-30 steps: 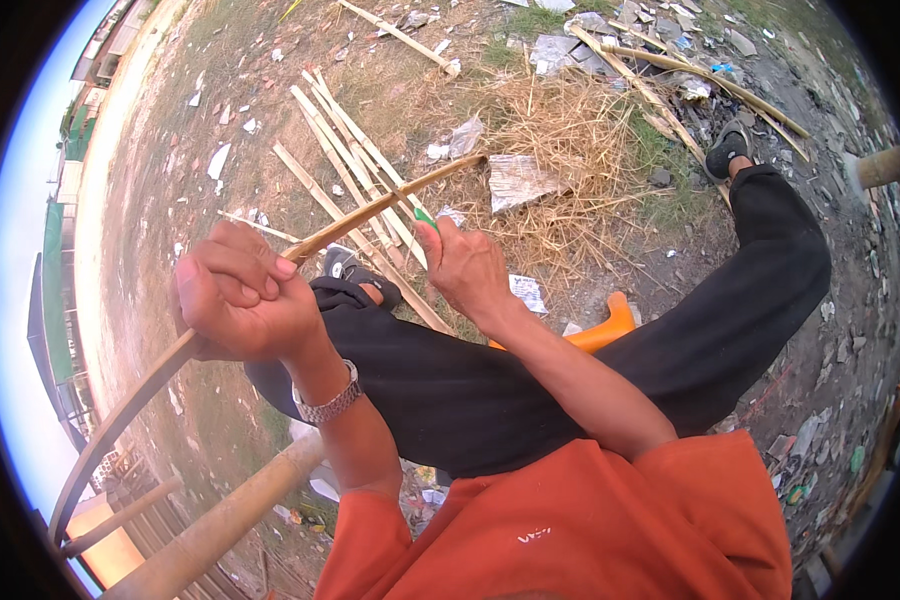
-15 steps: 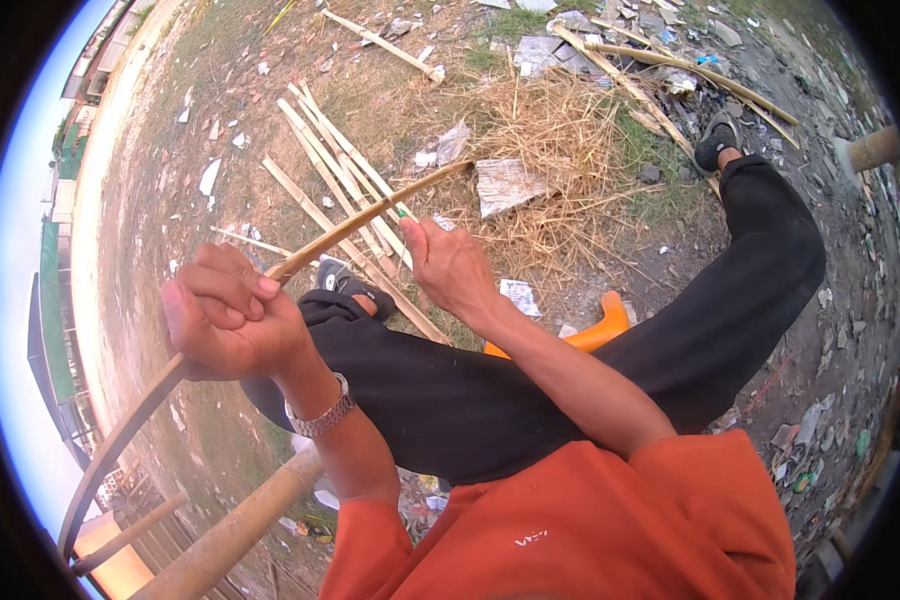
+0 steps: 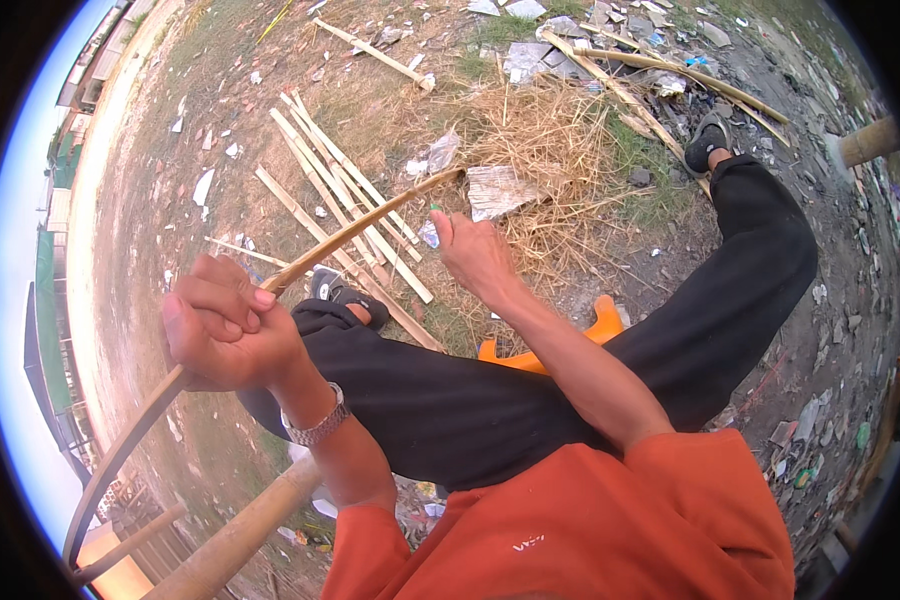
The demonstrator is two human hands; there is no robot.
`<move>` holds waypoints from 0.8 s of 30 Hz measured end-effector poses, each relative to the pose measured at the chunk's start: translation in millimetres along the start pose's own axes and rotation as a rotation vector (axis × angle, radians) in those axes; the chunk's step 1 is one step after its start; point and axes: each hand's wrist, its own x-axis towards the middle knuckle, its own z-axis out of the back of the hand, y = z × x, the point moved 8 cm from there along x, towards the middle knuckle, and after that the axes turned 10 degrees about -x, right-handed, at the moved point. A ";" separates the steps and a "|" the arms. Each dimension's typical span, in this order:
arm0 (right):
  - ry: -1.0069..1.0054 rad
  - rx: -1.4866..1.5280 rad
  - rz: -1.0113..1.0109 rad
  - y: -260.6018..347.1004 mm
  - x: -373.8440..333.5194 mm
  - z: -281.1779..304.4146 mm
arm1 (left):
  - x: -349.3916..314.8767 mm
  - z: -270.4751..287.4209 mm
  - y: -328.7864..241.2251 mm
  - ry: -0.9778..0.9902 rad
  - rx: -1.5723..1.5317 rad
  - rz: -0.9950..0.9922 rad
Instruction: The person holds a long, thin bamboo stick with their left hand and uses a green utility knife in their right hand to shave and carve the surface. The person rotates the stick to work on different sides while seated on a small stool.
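My left hand (image 3: pixel 235 325) is closed around a long bamboo strip (image 3: pixel 365 218), which bends from the lower left up to the middle of the view. My right hand (image 3: pixel 478 258) is closed just right of the strip's far end, apart from it. A bit of green (image 3: pixel 435 207) shows by its thumb; it belongs to a small tool whose kind I cannot make out, as the fingers hide most of it. Beyond the strip, several pale split bamboo strips (image 3: pixel 315 165) lie on the ground. A heap of straw-coloured shavings (image 3: pixel 550 130) lies ahead of my right hand.
An orange plastic piece (image 3: pixel 605 322) shows beyond my right forearm. A flat, weathered board (image 3: pixel 500 192) lies against the shavings. Long bamboo pieces (image 3: pixel 690 70) rest at the far right among rubble. A thick bamboo pole (image 3: pixel 240 530) passes beside my left arm; another pole (image 3: pixel 868 142) juts in at right.
My right hand has moved off the strip to the right, with the green-ended tool. My left hand keeps its grip on the strip and has barely moved.
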 end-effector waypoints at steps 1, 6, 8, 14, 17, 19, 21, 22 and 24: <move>-0.003 0.028 0.017 5.4 -0.8 -4.9 | -0.6 2.2 1.9 -0.011 -0.008 0.008; 0.158 -0.143 -0.307 -101.5 31.7 -63.3 | 3.3 -4.0 5.6 0.031 0.026 0.003; 0.231 -0.174 -0.322 -122.0 12.8 -63.6 | 1.5 9.5 0.7 0.026 0.074 0.004; 0.060 0.115 -0.226 -100.6 20.7 -29.7 | 11.0 13.1 4.9 -0.094 0.052 0.015; 0.076 0.345 -0.064 -30.3 12.8 1.0 | 10.9 17.7 5.9 -0.111 0.065 0.006; 0.138 0.416 0.036 16.5 1.1 19.4 | 11.2 15.8 4.9 -0.099 0.072 -0.009; 0.178 0.381 0.077 42.2 -5.6 26.1 | 10.5 15.4 5.6 -0.074 0.049 0.019; 0.198 0.363 0.097 49.6 -7.5 24.2 | 9.8 15.4 6.4 -0.062 0.037 0.033; 0.105 0.281 0.061 42.0 -4.1 11.3 | 8.5 10.6 6.3 -0.050 0.025 0.031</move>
